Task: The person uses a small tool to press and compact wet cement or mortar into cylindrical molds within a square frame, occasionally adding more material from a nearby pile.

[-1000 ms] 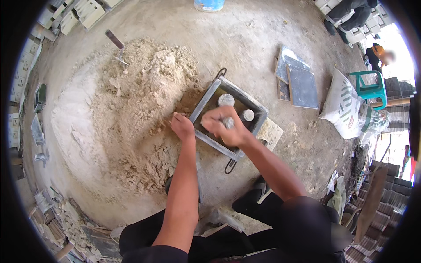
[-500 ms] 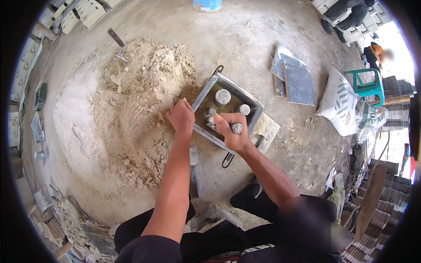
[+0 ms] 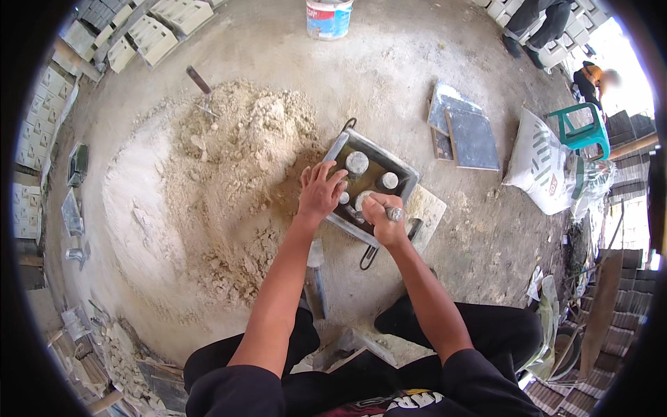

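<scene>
A grey rectangular metal mould box sits tilted on the ground before me, with round grey cylinders standing inside and a wire loop handle at each end. My right hand is wrapped round a short grey rod over the mould's near right part. Its lower end is hard to make out among the cylinders. At the mould's left wall, my left hand lies with its fingers stretched out over the rim, holding nothing. A heap of pale sandy mix rises just left of it.
A trowel stands in the heap's far side. A flat-bladed tool lies near my left forearm. Dark boards, a white sack and a green stool are at right. A bucket stands far ahead; two people are at far right.
My left hand has moved from beside the heap onto the mould's rim, its fingers spreading. My right hand has shifted slightly right and nearer with the rod. The whole view has shifted a little.
</scene>
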`<action>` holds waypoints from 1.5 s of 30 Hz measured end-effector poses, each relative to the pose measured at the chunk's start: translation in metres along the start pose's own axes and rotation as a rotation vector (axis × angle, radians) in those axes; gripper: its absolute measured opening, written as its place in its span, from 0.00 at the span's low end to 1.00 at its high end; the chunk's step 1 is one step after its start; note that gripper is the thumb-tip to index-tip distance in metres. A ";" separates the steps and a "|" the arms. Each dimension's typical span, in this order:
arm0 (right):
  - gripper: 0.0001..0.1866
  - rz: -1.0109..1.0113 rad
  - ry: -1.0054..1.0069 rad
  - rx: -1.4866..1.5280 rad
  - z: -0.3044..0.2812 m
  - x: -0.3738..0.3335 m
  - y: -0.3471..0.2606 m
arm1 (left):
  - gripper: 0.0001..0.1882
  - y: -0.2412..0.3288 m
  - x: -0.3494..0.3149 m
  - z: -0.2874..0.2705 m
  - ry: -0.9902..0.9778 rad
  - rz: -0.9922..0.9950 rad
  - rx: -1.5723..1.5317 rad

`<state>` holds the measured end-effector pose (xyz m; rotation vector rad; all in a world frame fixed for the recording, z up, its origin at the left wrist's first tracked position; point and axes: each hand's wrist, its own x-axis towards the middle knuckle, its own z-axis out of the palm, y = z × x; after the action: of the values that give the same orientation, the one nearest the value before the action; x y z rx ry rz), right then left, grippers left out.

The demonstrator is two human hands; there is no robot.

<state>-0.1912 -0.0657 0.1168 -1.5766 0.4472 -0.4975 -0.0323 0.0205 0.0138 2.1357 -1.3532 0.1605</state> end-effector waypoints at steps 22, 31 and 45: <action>0.26 -0.198 0.484 0.069 0.025 0.029 -0.016 | 0.18 -0.031 0.029 0.006 -0.108 -0.254 -0.368; 0.26 -0.210 0.488 0.066 0.034 0.068 -0.030 | 0.17 -0.027 0.028 0.000 -0.128 -0.257 -0.356; 0.27 -0.103 0.215 -0.019 0.027 0.121 -0.004 | 0.15 -0.033 0.029 0.010 -0.060 -0.233 -0.378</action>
<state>-0.0763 -0.1115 0.1258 -1.5764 0.5370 -0.7483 0.0077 0.0025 0.0030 1.9638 -1.0566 -0.2368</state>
